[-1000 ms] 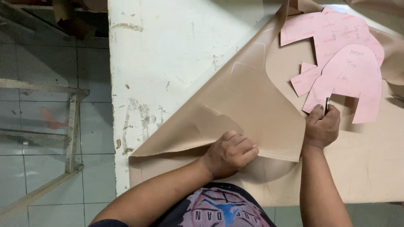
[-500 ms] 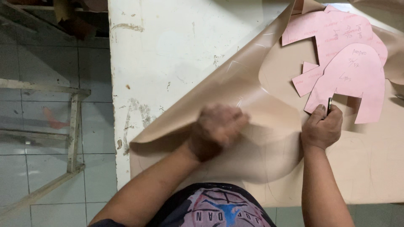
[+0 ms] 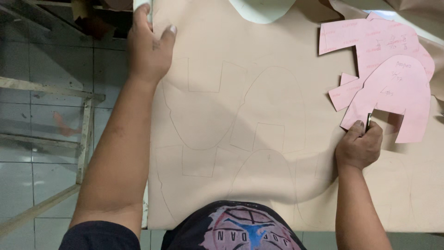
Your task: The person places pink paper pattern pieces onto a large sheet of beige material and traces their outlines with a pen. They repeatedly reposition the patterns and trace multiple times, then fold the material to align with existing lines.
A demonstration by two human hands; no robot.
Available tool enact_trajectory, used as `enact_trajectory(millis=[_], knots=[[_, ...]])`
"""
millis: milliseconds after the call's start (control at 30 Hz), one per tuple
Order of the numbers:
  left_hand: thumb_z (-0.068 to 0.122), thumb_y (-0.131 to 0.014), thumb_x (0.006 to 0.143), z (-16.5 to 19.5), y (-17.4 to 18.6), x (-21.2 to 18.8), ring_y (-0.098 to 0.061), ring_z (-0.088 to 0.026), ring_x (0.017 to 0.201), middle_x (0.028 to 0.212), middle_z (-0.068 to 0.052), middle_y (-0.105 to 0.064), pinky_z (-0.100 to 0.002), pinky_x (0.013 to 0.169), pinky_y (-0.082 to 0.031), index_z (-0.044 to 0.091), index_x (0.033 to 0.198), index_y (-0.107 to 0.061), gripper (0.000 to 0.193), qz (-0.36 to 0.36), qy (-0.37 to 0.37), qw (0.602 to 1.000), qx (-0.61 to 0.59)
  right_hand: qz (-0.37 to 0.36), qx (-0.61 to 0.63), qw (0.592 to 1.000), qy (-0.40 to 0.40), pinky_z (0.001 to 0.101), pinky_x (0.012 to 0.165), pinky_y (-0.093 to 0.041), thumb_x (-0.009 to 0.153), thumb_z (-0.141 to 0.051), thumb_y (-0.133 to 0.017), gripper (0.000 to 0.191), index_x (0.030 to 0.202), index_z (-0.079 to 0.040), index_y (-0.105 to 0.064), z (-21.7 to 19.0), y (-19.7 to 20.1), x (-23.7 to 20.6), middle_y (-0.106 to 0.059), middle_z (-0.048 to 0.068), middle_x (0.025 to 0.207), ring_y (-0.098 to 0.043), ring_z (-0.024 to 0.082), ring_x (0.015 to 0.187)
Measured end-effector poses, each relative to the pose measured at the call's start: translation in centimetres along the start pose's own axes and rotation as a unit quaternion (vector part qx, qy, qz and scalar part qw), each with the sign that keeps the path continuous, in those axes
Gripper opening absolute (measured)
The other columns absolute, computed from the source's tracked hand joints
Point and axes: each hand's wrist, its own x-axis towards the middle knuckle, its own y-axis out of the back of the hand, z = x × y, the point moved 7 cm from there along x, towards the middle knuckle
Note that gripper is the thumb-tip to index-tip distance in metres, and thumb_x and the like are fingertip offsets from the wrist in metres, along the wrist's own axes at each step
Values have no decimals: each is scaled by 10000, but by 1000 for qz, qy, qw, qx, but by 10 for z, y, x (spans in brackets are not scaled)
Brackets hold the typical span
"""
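Observation:
A large tan sheet (image 3: 259, 115) lies flat over the table, with faint traced outlines of pattern shapes drawn on it. My left hand (image 3: 148, 46) presses flat on the sheet's far left corner, fingers spread over the edge. My right hand (image 3: 360, 146) rests on the sheet at the right, fist closed around a thin dark pen (image 3: 368, 122) that points away from me. Just beyond that hand lie two overlapping pink paper templates (image 3: 388, 88) with notched, rounded outlines.
Left of the table is a grey tiled floor (image 3: 27, 185) with a wooden frame (image 3: 83, 139) standing close to the table edge. A rounded cut-out (image 3: 261, 9) shows at the sheet's far edge. More tan material is bunched at the far right corner (image 3: 416, 9).
The folded-over part of the tan sheet has been spread flat to the left. My left hand moved from the fold near me up to the far left corner. My right hand stayed in place.

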Motion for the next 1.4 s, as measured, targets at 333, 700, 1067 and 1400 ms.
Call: enact_trajectory(millis=[333,700,1067,1400], knots=[[67,-649,974,1,40,-138,-669,-152,903,1066,-126,-679,-291,794,-552,-59,1533,-302,670,-28,254,963,-87,25,3,999,39,511,846,-498,1120,-188,-573,217,1223,2,-590,-5,2,-2,-652,176,1156,-634,383,1010],[-48,-587,999,-11,47,-165,-621,-97,928,1088,-93,-655,-227,837,-544,-70,1432,-462,451,22,193,958,-213,15,3,999,30,523,848,-490,1112,-188,-570,207,1172,11,-578,-8,3,1,-652,176,1146,-632,394,1017],[-6,-599,1011,-9,52,-177,-638,-86,877,1068,-73,-678,-229,794,-557,-53,1377,-497,383,32,177,967,-182,6,23,1000,13,515,883,-477,1105,-205,-555,208,1186,-14,-566,-20,16,-4,-643,174,1178,-624,391,1058],[132,-651,959,42,113,-330,-654,-115,793,926,-72,-699,-259,723,-543,-75,1369,-493,485,-9,368,926,-81,-5,20,1000,3,542,846,-471,1109,-250,-555,240,1172,-19,-542,-20,26,-9,-633,181,1155,-626,404,1025]])
